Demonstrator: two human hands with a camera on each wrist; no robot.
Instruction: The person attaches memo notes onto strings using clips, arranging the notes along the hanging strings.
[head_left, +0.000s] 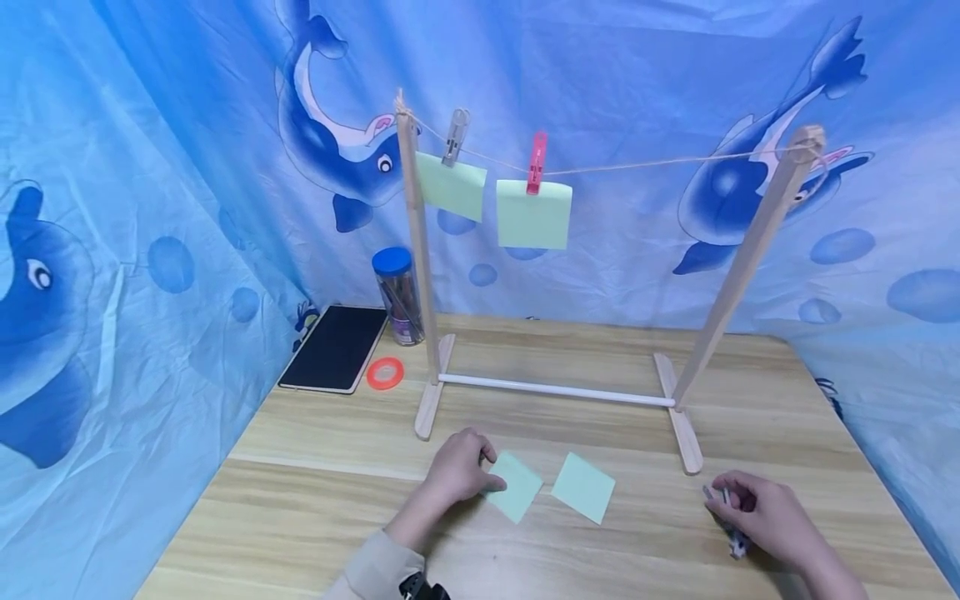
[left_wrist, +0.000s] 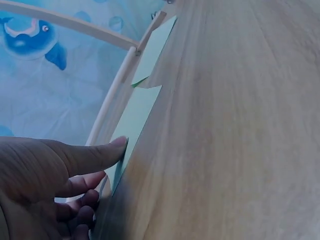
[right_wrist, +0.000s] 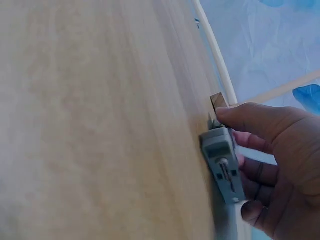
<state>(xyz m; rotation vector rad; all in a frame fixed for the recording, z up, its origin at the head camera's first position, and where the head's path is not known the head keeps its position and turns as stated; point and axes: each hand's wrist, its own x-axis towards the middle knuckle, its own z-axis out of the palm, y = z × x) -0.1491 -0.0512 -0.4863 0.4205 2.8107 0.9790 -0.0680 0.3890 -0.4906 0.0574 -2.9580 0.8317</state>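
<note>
My left hand (head_left: 459,468) is at a pale green sticky note (head_left: 517,490) lying on the table. Its thumb overlaps the note in the left wrist view, and the other fingers bend beside the note's edge, with a gap between thumb and forefinger. A second green note (head_left: 584,488) lies just to the right. At the right, my right hand (head_left: 767,514) pinches a grey clothespin (right_wrist: 222,165) close over the tabletop, thumb and fingers at its end. More small grey clips (head_left: 738,546) show under that hand, partly hidden by it.
A wooden frame (head_left: 727,304) with a string (head_left: 637,167) stands behind. A grey clip (head_left: 455,137) and a pink clip (head_left: 537,162) hold green notes on the string. Back left are a black notebook (head_left: 336,346), an orange ring (head_left: 385,373) and a blue-lidded jar (head_left: 401,296).
</note>
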